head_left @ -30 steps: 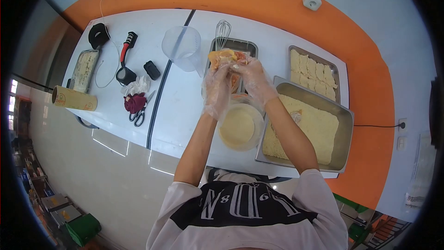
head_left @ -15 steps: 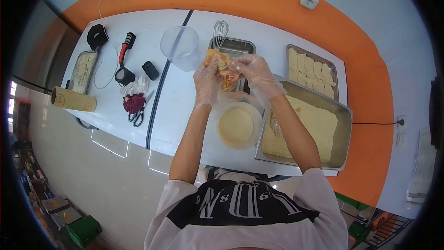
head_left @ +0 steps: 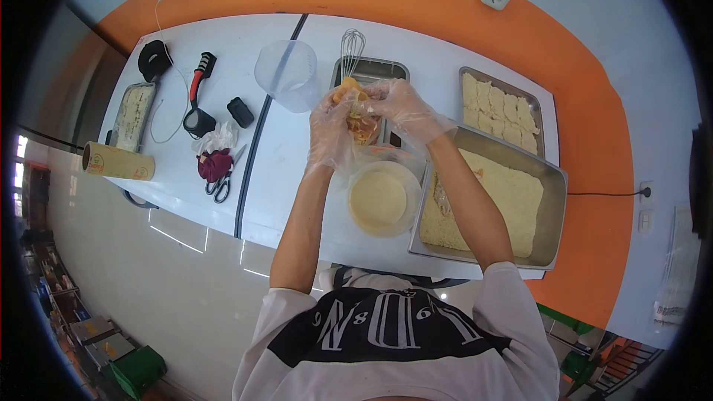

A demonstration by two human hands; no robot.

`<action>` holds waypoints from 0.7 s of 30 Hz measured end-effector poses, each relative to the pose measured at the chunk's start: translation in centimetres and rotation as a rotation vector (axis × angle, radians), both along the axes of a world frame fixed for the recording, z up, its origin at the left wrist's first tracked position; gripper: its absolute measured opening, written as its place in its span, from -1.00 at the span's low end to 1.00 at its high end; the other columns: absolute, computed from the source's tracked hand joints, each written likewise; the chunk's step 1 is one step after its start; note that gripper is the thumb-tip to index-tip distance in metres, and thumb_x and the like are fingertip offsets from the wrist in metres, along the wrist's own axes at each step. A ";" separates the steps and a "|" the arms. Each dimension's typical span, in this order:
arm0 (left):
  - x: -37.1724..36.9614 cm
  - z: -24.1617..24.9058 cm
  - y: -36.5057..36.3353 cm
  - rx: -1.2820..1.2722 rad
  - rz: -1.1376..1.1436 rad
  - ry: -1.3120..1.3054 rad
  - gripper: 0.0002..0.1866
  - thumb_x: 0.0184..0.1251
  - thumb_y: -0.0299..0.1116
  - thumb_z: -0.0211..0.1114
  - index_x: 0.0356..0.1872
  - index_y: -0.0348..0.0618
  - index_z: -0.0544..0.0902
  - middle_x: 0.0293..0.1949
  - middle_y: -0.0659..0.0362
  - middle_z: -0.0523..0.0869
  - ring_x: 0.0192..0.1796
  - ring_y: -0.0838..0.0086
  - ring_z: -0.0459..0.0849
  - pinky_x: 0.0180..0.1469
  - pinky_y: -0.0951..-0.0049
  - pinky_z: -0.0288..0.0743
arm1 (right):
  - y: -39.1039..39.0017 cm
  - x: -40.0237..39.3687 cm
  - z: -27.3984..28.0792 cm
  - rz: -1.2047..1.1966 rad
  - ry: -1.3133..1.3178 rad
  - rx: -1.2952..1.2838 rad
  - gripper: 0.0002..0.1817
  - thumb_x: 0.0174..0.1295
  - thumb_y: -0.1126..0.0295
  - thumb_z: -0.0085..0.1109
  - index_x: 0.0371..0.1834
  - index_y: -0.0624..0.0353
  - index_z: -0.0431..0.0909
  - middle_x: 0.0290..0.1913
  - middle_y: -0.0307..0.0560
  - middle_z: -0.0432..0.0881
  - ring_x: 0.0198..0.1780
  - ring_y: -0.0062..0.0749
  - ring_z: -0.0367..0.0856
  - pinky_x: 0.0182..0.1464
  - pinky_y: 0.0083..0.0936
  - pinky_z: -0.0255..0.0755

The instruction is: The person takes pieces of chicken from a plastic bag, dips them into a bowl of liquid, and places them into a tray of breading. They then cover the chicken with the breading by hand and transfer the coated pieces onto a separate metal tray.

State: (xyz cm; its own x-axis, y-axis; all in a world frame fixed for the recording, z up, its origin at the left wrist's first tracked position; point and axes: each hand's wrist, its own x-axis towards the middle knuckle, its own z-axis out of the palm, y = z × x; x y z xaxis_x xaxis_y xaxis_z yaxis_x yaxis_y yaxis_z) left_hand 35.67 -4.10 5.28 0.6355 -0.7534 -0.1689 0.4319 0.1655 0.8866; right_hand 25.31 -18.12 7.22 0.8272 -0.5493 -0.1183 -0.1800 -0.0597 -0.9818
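My left hand [head_left: 330,128] and my right hand [head_left: 402,110], both in clear plastic gloves, are closed on a piece of raw chicken [head_left: 362,131] with orange-yellow skin and pink flesh. They hold it up over the table, beyond a round container of pale batter [head_left: 377,197]. The fingers cover part of the chicken. Behind it a whisk [head_left: 353,46] leans in a metal tray [head_left: 394,70]. Right of the batter stands a deep metal pan [head_left: 553,212] with pale crumbs spread inside and a clear plastic piece lying on them.
A second tray [head_left: 541,115] of coated pieces sits at the back right. A clear plastic jug [head_left: 288,78] stands left of the whisk. Farther left lie scissors [head_left: 221,187], a dark red cloth [head_left: 215,166], a knife sharpener [head_left: 199,85] and a cardboard roll [head_left: 119,161].
My right hand has shifted slightly left and closer to my left hand. The chicken is bunched more between them, with less of its upper part showing.
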 end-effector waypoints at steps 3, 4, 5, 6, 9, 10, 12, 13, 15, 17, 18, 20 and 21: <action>0.0 0.9 0.5 0.058 -0.009 0.021 -0.60 0.65 -0.24 0.35 0.29 -0.31 0.64 0.00 0.11 0.81 0.01 0.48 0.81 0.13 0.39 0.72 | -1.8 0.4 -1.2 -0.017 0.069 -0.145 -0.72 0.31 0.33 0.52 -0.12 0.37 0.84 -0.22 -0.04 0.86 -0.21 -0.52 0.74 -0.09 -0.47 0.65; 0.1 0.7 0.5 0.059 -0.010 0.022 -0.60 0.65 -0.24 0.35 0.29 -0.31 0.64 0.00 0.11 0.81 0.01 0.48 0.81 0.13 0.39 0.72 | -1.8 0.4 -0.9 -0.018 0.071 -0.144 -0.72 0.31 0.33 0.52 -0.12 0.37 0.84 -0.22 -0.04 0.86 -0.21 -0.52 0.74 -0.09 -0.47 0.65; 0.2 0.5 0.5 0.044 -0.014 0.020 -0.61 0.64 -0.26 0.36 0.28 -0.31 0.65 -0.01 0.12 0.81 -0.01 0.48 0.81 0.13 0.40 0.72 | -2.0 0.4 -0.6 -0.001 0.098 -0.180 -0.77 0.32 0.40 0.50 -0.13 0.38 0.82 -0.26 -0.10 0.83 -0.27 -0.56 0.69 -0.16 -0.51 0.61; 0.2 0.6 0.5 0.028 -0.018 0.017 -0.62 0.63 -0.28 0.37 0.27 -0.31 0.66 -0.02 0.13 0.82 -0.02 0.49 0.82 0.13 0.41 0.72 | -2.0 0.4 -0.4 0.015 0.125 -0.217 -0.83 0.33 0.48 0.49 -0.14 0.40 0.81 -0.29 -0.16 0.79 -0.33 -0.60 0.64 -0.23 -0.55 0.58; 0.0 1.0 0.6 0.049 -0.077 0.072 -0.59 0.60 -0.33 0.39 0.32 -0.32 0.63 0.02 0.11 0.82 0.00 0.47 0.82 0.12 0.43 0.71 | -2.2 0.7 -0.3 -0.051 0.044 -0.183 -0.85 0.33 0.49 0.47 -0.16 0.39 0.81 -0.33 -0.17 0.78 -0.37 -0.61 0.63 -0.30 -0.54 0.56; -0.2 1.0 0.6 0.050 -0.077 0.073 -0.59 0.60 -0.33 0.39 0.32 -0.32 0.63 0.02 0.11 0.82 0.00 0.47 0.82 0.12 0.43 0.71 | -2.3 0.7 -0.3 -0.051 0.044 -0.181 -0.85 0.33 0.49 0.47 -0.16 0.39 0.81 -0.33 -0.17 0.78 -0.37 -0.61 0.63 -0.30 -0.54 0.56; -0.5 1.0 0.7 0.006 -0.081 0.096 -0.54 0.56 -0.48 0.40 0.39 -0.38 0.57 0.07 0.03 0.81 0.03 0.41 0.84 0.12 0.37 0.75 | -2.5 0.5 0.3 -0.011 -0.037 -0.077 -0.84 0.33 0.47 0.47 -0.16 0.38 0.81 -0.32 -0.17 0.77 -0.37 -0.61 0.63 -0.29 -0.54 0.57; -0.3 0.7 0.7 0.007 -0.079 0.097 -0.54 0.56 -0.48 0.40 0.39 -0.38 0.57 0.07 0.03 0.81 0.03 0.41 0.84 0.12 0.37 0.75 | -2.5 0.3 0.8 -0.009 -0.037 -0.076 -0.84 0.33 0.47 0.47 -0.16 0.38 0.81 -0.32 -0.17 0.77 -0.37 -0.61 0.63 -0.29 -0.54 0.57; 0.3 -0.1 0.5 -0.096 -0.184 0.145 -0.50 0.62 -0.40 0.35 0.46 -0.34 0.50 0.18 0.05 0.77 0.10 0.40 0.82 0.20 0.37 0.74 | -2.4 -0.3 2.1 0.081 -0.029 -0.020 -0.86 0.37 0.48 0.44 -0.15 0.36 0.81 -0.31 -0.18 0.77 -0.33 -0.60 0.65 -0.25 -0.55 0.57; 0.4 -0.2 0.4 -0.105 -0.189 0.202 -0.50 0.63 -0.41 0.33 0.47 -0.35 0.49 0.20 0.04 0.76 0.12 0.38 0.82 0.23 0.34 0.75 | -2.4 -0.9 3.6 0.075 -0.014 -0.046 -0.86 0.38 0.48 0.43 -0.15 0.36 0.81 -0.30 -0.18 0.77 -0.30 -0.60 0.65 -0.22 -0.56 0.56; 0.5 -0.3 0.4 -0.114 -0.194 0.256 -0.51 0.64 -0.41 0.30 0.47 -0.36 0.47 0.23 0.03 0.74 0.14 0.35 0.82 0.27 0.30 0.75 | -2.4 -1.1 4.0 0.069 -0.003 -0.073 -0.86 0.39 0.47 0.41 -0.15 0.36 0.81 -0.29 -0.18 0.77 -0.28 -0.60 0.65 -0.19 -0.56 0.56; 0.6 -0.7 0.0 -0.132 -0.204 0.294 -0.52 0.65 -0.41 0.29 0.46 -0.37 0.47 0.24 0.02 0.74 0.15 0.33 0.83 0.25 0.28 0.77 | -2.7 -1.4 4.2 0.072 0.027 -0.089 -0.86 0.39 0.46 0.42 -0.15 0.35 0.81 -0.29 -0.19 0.77 -0.27 -0.60 0.65 -0.17 -0.55 0.55; 0.5 -0.5 -0.1 -0.151 -0.212 0.331 -0.54 0.67 -0.41 0.27 0.45 -0.38 0.47 0.25 0.00 0.74 0.16 0.31 0.83 0.24 0.27 0.79 | -2.6 -1.4 4.5 0.076 0.055 -0.107 -0.85 0.39 0.45 0.42 -0.14 0.34 0.80 -0.29 -0.21 0.76 -0.26 -0.60 0.64 -0.15 -0.55 0.55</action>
State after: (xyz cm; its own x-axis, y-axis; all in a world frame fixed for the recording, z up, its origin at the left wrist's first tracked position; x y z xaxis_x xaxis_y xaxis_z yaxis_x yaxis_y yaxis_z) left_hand 36.20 -4.22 4.80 0.3932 -0.8938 -0.2157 0.7282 0.1595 0.6665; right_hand 23.87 -20.74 11.72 0.8609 -0.4970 -0.1091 -0.2245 -0.1787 -0.9579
